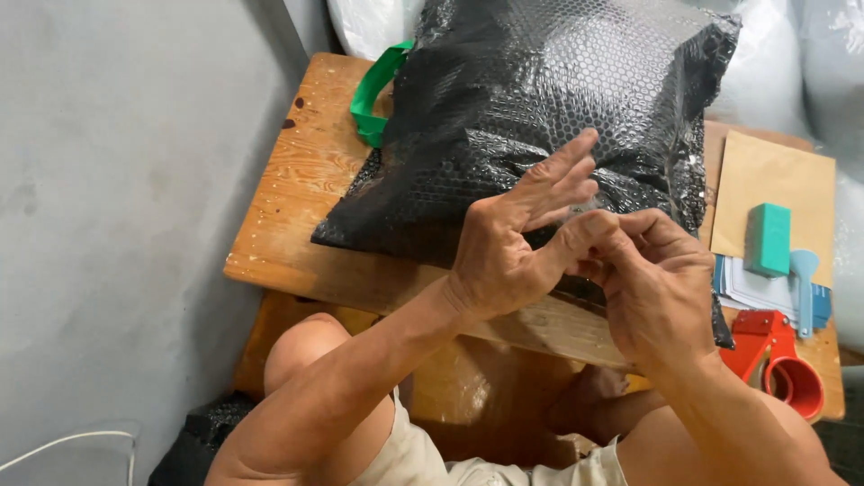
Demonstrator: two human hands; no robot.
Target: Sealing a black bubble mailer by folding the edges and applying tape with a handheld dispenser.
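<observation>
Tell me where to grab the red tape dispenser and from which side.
Grip the red tape dispenser by its flat red body, probably coming from the near right. It lies at the wooden table's right front corner with its round roll end nearest the edge. Papers and a teal block crowd its far side, and both hands, left and right, occupy the left.

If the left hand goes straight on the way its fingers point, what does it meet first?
Probably the black bubble-wrapped parcel: the left hand points its fingers up over it, though the height above it is unclear.
</observation>
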